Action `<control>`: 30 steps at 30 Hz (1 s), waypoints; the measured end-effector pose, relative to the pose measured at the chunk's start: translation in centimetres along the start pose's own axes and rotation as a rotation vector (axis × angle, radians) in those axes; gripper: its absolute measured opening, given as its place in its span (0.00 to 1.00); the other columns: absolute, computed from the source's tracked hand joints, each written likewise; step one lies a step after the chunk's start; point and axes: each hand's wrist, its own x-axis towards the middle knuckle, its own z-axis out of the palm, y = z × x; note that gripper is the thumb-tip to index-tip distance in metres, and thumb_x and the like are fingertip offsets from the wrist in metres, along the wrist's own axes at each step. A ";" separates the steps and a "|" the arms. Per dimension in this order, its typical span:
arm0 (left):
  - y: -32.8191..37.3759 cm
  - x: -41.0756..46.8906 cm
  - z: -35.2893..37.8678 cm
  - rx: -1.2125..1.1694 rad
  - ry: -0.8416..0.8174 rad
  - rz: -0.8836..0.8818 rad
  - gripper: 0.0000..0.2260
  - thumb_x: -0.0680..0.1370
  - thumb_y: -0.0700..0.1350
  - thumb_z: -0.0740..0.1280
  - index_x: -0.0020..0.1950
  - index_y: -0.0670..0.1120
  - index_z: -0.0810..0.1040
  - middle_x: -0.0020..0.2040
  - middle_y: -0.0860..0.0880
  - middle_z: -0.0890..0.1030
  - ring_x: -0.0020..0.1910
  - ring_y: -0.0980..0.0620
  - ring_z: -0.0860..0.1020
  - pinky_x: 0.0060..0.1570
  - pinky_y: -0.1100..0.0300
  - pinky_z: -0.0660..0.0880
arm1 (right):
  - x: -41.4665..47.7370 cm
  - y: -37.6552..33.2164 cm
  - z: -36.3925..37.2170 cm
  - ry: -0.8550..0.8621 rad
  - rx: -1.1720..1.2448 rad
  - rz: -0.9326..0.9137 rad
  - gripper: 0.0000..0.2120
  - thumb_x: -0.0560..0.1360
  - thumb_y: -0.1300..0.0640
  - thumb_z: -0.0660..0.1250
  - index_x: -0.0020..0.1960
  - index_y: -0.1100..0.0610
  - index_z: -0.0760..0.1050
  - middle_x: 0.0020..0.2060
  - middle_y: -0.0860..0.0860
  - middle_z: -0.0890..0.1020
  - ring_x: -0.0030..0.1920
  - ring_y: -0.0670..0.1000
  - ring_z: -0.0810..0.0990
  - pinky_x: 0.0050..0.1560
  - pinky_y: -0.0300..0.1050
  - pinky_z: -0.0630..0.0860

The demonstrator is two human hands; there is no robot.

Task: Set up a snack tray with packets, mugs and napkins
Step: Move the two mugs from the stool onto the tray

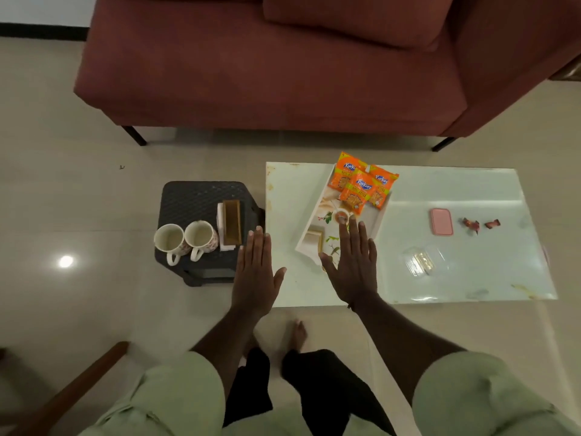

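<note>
Both hands are held flat and open, and nothing is gripped.

The left hand (254, 272) is spread beside the black stool (195, 199), where two mugs (185, 239) and a napkin holder (231, 225) are placed. The right hand (353, 262) is spread above the white tray (382, 212) on the desk (471, 278); three orange snack packets (361, 185) are laid in the tray's far end. A red sofa (267, 73) is seen behind.

Three snack packets (361, 184) lie at the tray's (382, 215) far end, on the table (471, 278). Left of the table, a stool (195, 199) bears two mugs (185, 239), with a napkin holder (231, 225) to their right.
</note>
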 end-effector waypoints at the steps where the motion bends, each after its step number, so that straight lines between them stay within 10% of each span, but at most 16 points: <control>1: -0.3 -0.3 -0.5 0.002 0.010 0.000 0.36 0.80 0.60 0.57 0.80 0.43 0.47 0.81 0.42 0.47 0.80 0.43 0.46 0.77 0.44 0.54 | -0.3 -0.6 -0.1 0.004 0.010 0.001 0.38 0.79 0.36 0.54 0.81 0.52 0.46 0.81 0.53 0.50 0.81 0.55 0.45 0.77 0.60 0.53; 15: -11.0 -3.3 -3.5 -0.166 0.096 -0.235 0.35 0.78 0.56 0.65 0.79 0.42 0.55 0.79 0.41 0.59 0.78 0.41 0.56 0.73 0.43 0.63 | -0.4 -12.3 3.2 -0.150 0.197 -0.115 0.37 0.79 0.35 0.53 0.81 0.51 0.45 0.81 0.51 0.51 0.81 0.52 0.48 0.78 0.55 0.50; 24: -22.2 -2.0 -4.1 -1.377 -0.135 -1.094 0.15 0.81 0.51 0.62 0.63 0.45 0.74 0.51 0.43 0.83 0.44 0.46 0.79 0.46 0.53 0.74 | 0.7 -23.6 9.4 -0.564 0.917 0.433 0.25 0.80 0.39 0.60 0.72 0.51 0.69 0.68 0.52 0.76 0.71 0.55 0.71 0.70 0.51 0.67; 30: -27.5 -0.1 -2.4 -1.396 -0.314 -1.100 0.13 0.80 0.51 0.63 0.62 0.49 0.74 0.49 0.46 0.85 0.37 0.51 0.76 0.41 0.57 0.74 | 1.6 -27.9 13.9 -0.843 1.191 0.727 0.33 0.79 0.31 0.49 0.73 0.51 0.66 0.55 0.52 0.81 0.52 0.51 0.79 0.57 0.52 0.67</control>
